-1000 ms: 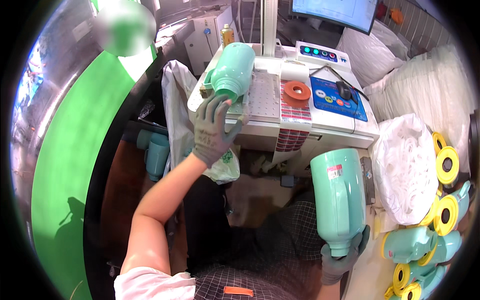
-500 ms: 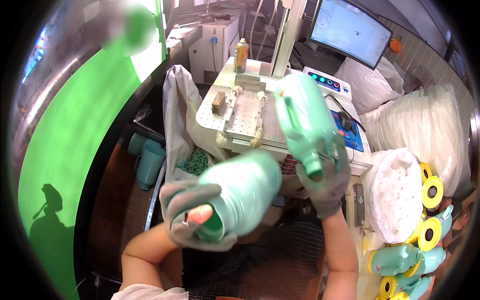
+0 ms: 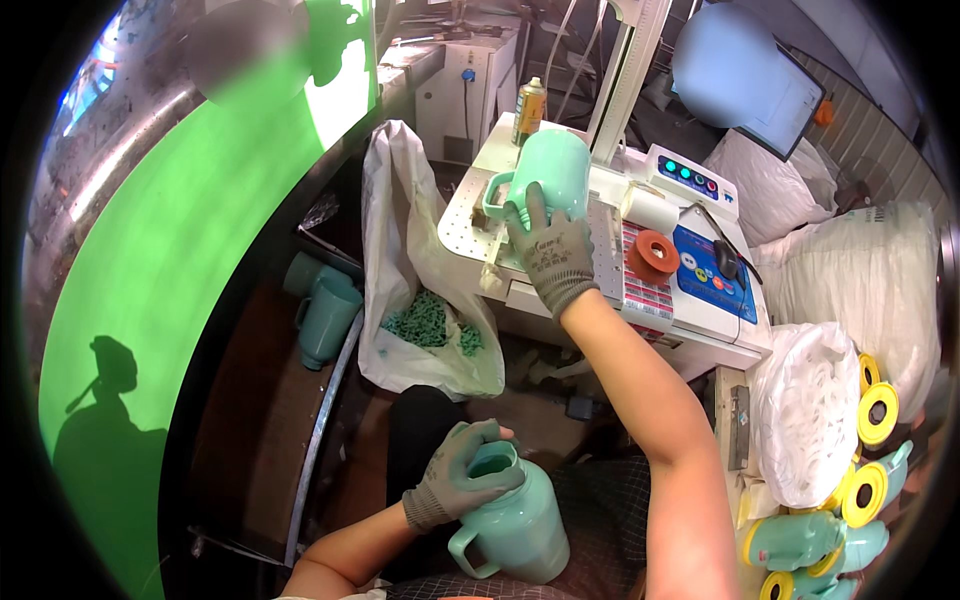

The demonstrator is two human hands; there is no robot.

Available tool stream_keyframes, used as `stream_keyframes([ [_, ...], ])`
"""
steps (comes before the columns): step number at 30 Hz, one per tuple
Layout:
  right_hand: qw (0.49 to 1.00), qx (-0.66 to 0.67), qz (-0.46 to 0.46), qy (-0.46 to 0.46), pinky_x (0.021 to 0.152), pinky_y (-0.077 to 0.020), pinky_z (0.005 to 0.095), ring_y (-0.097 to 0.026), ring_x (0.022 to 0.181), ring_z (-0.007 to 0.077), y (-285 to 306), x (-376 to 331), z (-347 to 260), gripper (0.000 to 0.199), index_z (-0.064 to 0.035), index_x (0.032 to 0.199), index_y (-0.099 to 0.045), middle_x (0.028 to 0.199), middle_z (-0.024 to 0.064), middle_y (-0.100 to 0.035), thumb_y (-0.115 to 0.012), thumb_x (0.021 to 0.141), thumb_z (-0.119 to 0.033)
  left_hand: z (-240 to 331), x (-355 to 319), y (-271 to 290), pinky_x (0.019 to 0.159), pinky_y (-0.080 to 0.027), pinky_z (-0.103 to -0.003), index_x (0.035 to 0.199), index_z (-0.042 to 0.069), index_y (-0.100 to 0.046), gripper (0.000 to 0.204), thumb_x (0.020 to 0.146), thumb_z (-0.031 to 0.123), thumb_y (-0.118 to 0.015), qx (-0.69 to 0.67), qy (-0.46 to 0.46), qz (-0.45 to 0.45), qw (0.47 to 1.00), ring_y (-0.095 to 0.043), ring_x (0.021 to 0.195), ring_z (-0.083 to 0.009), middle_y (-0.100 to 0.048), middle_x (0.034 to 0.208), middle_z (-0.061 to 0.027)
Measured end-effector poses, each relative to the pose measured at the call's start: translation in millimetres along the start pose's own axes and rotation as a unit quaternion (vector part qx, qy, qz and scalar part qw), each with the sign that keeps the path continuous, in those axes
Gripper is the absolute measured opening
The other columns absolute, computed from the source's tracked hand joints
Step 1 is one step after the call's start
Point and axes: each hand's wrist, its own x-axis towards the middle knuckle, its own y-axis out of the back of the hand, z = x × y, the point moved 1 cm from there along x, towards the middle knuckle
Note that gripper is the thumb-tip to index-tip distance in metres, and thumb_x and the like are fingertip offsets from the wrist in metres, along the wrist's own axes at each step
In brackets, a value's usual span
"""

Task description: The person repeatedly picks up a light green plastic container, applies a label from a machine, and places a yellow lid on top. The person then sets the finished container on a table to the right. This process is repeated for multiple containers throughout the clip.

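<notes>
- Wore a grey knit work glove on the left hand, ribbed cuff snug at the wrist.
- Wore a matching grey knit glove on the right hand, faint dark print across its back.
- Left both forearms bare past the cuffs.
- Showed a pale sleeve edge at the lower rim, and dark checked fabric over the lap.

Two gloved hands; two held green jugs; one spray can.
</notes>
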Motion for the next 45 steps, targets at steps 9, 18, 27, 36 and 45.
stream_keyframes([
  [9,0.996,0.044,-0.06,-0.046,0.087,-0.0555,0.0511,-0.068,0.11,0.0343,27.4,4.1,0.2,0.063,-0.0294,0.156,-0.054,0.162,0.0165,-0.044,-0.07,0.095,-0.034,-5.0,4.3,-16.3,0.114,-0.047,-0.039,0.14,0.005,-0.06,0.067,0.081,0.02,-0.087,-0.17,-0.014,-0.07,0.983,-0.062,0.124,-0.023,-0.063,0.132,-0.0095],
  [18,0.943,0.247,0.135,-0.18,0.103,-0.0489,0.0499,-0.064,0.119,0.0317,37.3,-290.1,14.0,0.065,-0.0175,0.15,-0.059,0.15,0.0147,-0.057,-0.076,0.091,-0.039,3.8,19.0,-25.0,0.109,-0.048,-0.036,0.136,0.003,-0.061,0.053,0.085,0.011,-0.072,-0.123,-0.011,-0.082,0.989,-0.065,0.115,-0.0183,-0.066,0.13,-0.0082],
  [27,0.798,0.039,0.079,-0.596,0.103,-0.0514,0.0483,-0.064,0.119,0.0352,168.7,-626.2,13.1,0.058,-0.0075,0.145,-0.062,0.137,0.0163,-0.064,-0.078,0.091,-0.024,-3.7,50.8,-76.8,0.11,-0.045,-0.04,0.154,-0.002,-0.048,0.061,0.098,0.016,-0.064,-0.196,-0.027,-0.204,0.959,-0.057,0.123,-0.0234,-0.06,0.14,-0.013],
  [36,0.47,-0.294,0.037,-0.831,0.097,-0.0537,0.0456,-0.065,0.111,0.0325,291.1,-995.6,7.7,0.035,-0.0052,0.126,-0.067,0.133,0.0155,-0.064,-0.073,0.095,-0.022,-4.7,71.1,-110.3,0.108,-0.049,-0.04,0.156,-0.002,-0.045,0.055,0.11,0.024,-0.059,-0.139,-0.059,-0.266,0.952,-0.06,0.122,-0.023,-0.059,0.144,-0.0148],
  [45,0.553,-0.275,-0.154,-0.771,0.092,-0.0517,0.0526,-0.063,0.108,0.0375,278.1,-945.6,0.2,0.033,-0.0061,0.108,-0.06,0.11,0.0153,-0.062,-0.079,0.085,-0.021,22.9,53.5,-108.7,0.107,-0.048,-0.039,0.15,-0.004,-0.051,0.053,0.105,0.02,-0.061,-0.058,-0.065,-0.27,0.959,-0.059,0.12,-0.0229,-0.06,0.137,-0.0134],
])
